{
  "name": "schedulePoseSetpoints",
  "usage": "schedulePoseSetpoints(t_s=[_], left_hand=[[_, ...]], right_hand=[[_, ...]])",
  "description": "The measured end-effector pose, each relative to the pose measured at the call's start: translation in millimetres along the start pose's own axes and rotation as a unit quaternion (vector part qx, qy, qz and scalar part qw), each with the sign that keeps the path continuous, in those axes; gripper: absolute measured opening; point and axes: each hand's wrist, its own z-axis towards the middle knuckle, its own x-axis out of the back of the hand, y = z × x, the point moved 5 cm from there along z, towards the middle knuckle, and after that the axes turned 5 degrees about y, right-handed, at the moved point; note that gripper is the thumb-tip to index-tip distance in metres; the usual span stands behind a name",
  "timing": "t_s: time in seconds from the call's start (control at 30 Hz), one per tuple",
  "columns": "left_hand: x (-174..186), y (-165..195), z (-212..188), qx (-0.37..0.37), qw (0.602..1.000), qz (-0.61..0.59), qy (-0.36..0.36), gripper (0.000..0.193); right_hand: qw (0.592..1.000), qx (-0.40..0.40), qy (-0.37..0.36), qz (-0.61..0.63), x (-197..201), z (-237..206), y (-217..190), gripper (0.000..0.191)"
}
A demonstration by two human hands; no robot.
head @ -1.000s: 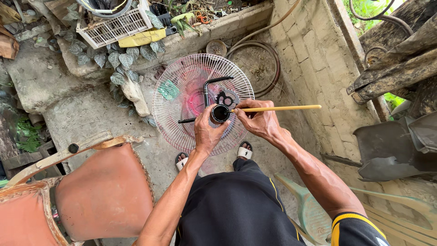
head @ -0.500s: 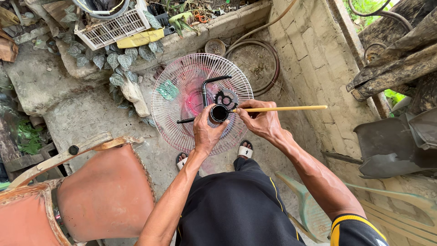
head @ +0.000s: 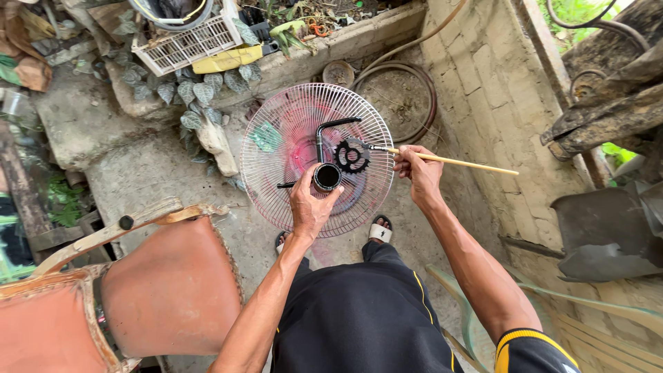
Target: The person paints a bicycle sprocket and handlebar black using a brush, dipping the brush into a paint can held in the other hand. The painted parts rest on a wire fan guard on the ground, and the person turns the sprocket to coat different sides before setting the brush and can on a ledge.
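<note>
Two hands work over a round wire fan guard (head: 276,159) that lies flat on the concrete floor (head: 138,179), stained pink and red near its middle. A worn brown chair (head: 159,290) stands at the floor's near left edge, and a low ledge along the far edge carries a white plastic basket (head: 186,45). Against the brick wall (head: 483,90) on the right, a coil of hose (head: 400,93) lies near the far corner, just beyond the guard's rim.

On the guard, towards its right half, rest a black crank arm (head: 331,128) bent at an angle and, just beside it, a black toothed sprocket (head: 351,157).

The left hand (head: 309,207) has its grip closed around a small round pot of black paint (head: 327,177), held over the guard's centre, mouth up, just left of the sprocket. The right hand (head: 418,173) hovers at the guard's right rim, its grip pinched on a thin wooden-handled brush (head: 456,162); the handle runs out to the right beyond the hand, while the bristle end reaches left to the sprocket's upper edge. Whether the bristles touch the metal cannot be told.
</note>
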Motion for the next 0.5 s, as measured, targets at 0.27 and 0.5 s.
schedulePoseSetpoints(t_s=[0.27, 0.5], left_hand=[[9.6, -6.3, -0.9, 0.022, 1.0, 0.004, -0.004, 0.066], [10.2, -10.1, -0.7, 0.028, 1.0, 0.005, -0.007, 0.067]], right_hand=[[1.0, -0.016, -0.015, -0.013, -30.5, 11.1, 15.8, 0.023], [0.999, -0.006, -0.014, -0.038, -39.1, 14.8, 14.7, 0.026]])
